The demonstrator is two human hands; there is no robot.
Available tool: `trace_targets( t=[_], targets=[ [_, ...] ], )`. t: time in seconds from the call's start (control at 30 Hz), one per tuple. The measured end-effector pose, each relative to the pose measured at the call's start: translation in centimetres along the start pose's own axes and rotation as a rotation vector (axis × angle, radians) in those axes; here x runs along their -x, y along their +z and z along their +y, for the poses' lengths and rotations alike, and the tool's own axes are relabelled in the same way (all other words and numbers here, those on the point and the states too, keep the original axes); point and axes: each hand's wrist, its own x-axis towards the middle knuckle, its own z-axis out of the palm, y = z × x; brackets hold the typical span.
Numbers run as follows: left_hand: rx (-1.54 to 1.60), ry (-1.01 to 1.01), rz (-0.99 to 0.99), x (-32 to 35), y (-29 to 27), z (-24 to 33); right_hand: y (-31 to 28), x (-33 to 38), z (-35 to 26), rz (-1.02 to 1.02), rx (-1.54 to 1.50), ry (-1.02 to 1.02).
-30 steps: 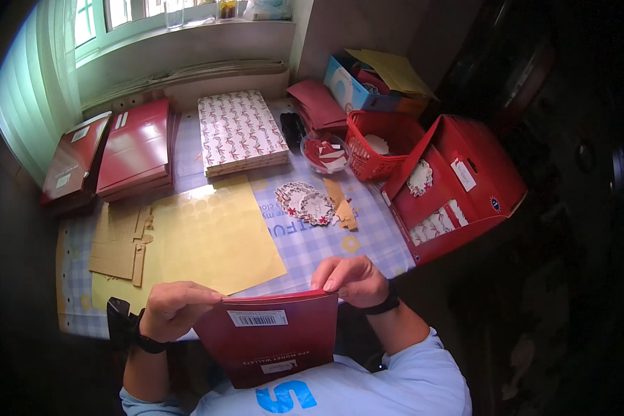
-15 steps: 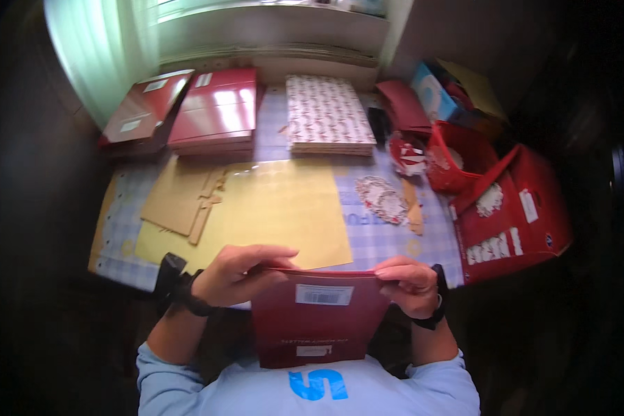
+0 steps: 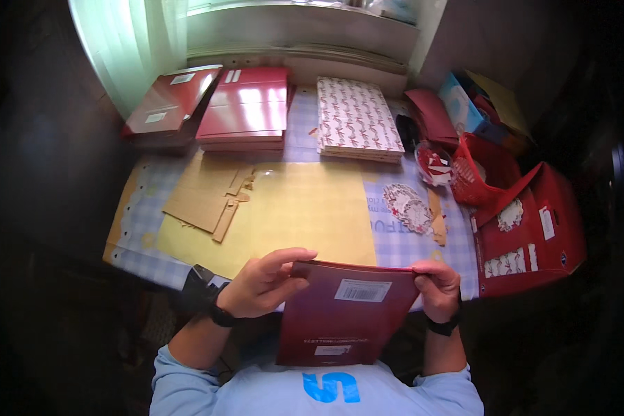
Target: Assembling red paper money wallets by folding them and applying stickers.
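A dark red folder [image 3: 347, 315] with white labels on its front stands upright near my chest, at the table's near edge. My left hand [image 3: 267, 284] is closed on its upper left corner, with the index finger along the top edge and the thumb in front. At the upper right corner, my right hand [image 3: 438, 288] pinches the folder between thumb and fingers. The folder's back is hidden from view. Just beyond it lies a large yellow sheet [image 3: 312, 215] on the table.
A brown cardboard piece [image 3: 204, 194] lies on the sheet's left. Behind stand red folder stacks [image 3: 246, 104] and a stack of patterned cards [image 3: 357, 118]. To the right are round floral cutouts [image 3: 408, 208], a red basket [image 3: 489, 170] and a red box [image 3: 530, 236].
The view has shifted, so the table's things appear further right. The folder is tilted slightly, and both hands keep to its upper corners.
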Motion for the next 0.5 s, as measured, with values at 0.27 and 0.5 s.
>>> trace_targets(
  t=[0.27,0.5],
  targets=[
    [-0.033,0.099,0.063,-0.1,-0.3,-1.2,1.0,-1.8,-0.2,-0.229,0.167,-0.138],
    [0.021,0.037,0.071,0.2,-1.0,-1.8,1.4,-2.2,-0.3,-0.274,0.203,-0.137]
  ],
)
